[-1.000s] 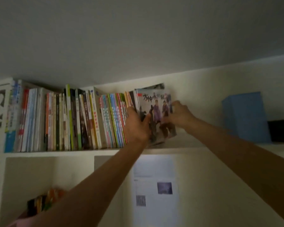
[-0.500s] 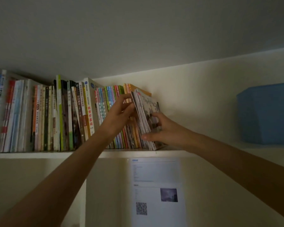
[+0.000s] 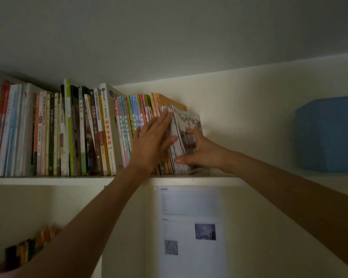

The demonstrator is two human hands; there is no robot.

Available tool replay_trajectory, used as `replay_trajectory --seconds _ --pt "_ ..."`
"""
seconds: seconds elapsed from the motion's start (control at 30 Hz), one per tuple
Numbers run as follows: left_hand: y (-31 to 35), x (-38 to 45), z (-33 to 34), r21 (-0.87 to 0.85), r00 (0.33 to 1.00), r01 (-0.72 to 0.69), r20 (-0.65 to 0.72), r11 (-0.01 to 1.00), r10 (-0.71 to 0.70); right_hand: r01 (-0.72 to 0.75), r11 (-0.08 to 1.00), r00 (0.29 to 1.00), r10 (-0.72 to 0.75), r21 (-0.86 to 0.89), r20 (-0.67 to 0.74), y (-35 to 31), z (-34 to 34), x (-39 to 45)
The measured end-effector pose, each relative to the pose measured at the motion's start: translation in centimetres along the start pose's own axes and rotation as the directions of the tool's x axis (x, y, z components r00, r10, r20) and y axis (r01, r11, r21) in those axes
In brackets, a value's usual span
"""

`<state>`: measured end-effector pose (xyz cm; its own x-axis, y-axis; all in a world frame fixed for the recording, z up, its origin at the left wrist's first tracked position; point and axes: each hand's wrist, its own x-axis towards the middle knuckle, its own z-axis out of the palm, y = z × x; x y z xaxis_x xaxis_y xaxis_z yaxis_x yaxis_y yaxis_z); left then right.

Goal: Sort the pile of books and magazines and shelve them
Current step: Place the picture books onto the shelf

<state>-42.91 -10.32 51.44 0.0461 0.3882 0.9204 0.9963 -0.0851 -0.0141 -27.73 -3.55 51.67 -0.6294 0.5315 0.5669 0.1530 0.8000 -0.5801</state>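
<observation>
Reaching up to the white top shelf (image 3: 48, 180), we have both hands at the right end of the upright row of colourful books (image 3: 72, 133). Our left hand (image 3: 151, 141) lies flat with fingers straight and together, pressed against the spines of the stack of thin magazines (image 3: 177, 145) that closes the row. Our right hand (image 3: 199, 149) curls round the outer side of that stack, fingers on the illustrated front cover and thumb at the lower spine edges, holding it upright with a slight lean to the left. Well apart to the right on the same shelf stands a blue box (image 3: 329, 133). Below the shelf, a white printed sheet with a QR code (image 3: 191, 229) hangs on the wall.
</observation>
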Motion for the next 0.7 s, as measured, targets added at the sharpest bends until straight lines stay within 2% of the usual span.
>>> replay_trajectory --seconds 0.1,0.17,0.27,0.43,0.47,0.53,0.6,0.7 --pt "0.1 -0.3 -0.2 0.127 0.999 -0.011 0.046 0.992 0.005 0.006 0.997 1.000 -0.004 -0.076 0.021 -0.7 -0.1 -0.7" --pt "0.0 -0.8 -0.2 0.171 0.998 -0.042 0.054 0.984 0.033 0.000 0.988 1.000 -0.004 -0.154 -0.031 -1.3 -0.2 -1.5" --pt "-0.1 -1.4 0.0 0.147 0.996 -0.048 0.075 0.988 0.037 0.017 0.959 0.986 -0.063 -0.284 -0.153 -1.2 0.1 -2.2" --pt "0.5 -1.3 -0.3 0.098 0.997 -0.020 0.083 0.995 0.012 -0.004 0.915 0.986 -0.064 -0.404 -0.154 -2.6 0.0 -2.9" --pt "0.9 -1.5 -0.5 0.068 0.999 -0.019 0.041 0.998 0.016 -0.006 0.903 0.978 -0.085 -0.429 -0.192 -2.8 -0.4 -3.5" --pt "2.6 -3.1 -1.1 -0.043 0.989 -0.083 -0.127 0.996 0.077 0.015 0.903 0.938 -0.161 -0.429 -0.307 -3.1 -1.3 -6.1" --pt "5.4 -6.0 -0.8 -0.230 0.963 -0.175 -0.244 0.957 0.117 0.026 0.902 0.899 -0.209 -0.430 -0.384 -2.5 -2.3 -10.4" --pt "10.4 -11.3 1.7 -0.485 0.977 -0.205 -0.153 0.850 0.148 -0.028 0.887 0.903 -0.176 -0.460 -0.393 -0.4 -3.7 -18.5"
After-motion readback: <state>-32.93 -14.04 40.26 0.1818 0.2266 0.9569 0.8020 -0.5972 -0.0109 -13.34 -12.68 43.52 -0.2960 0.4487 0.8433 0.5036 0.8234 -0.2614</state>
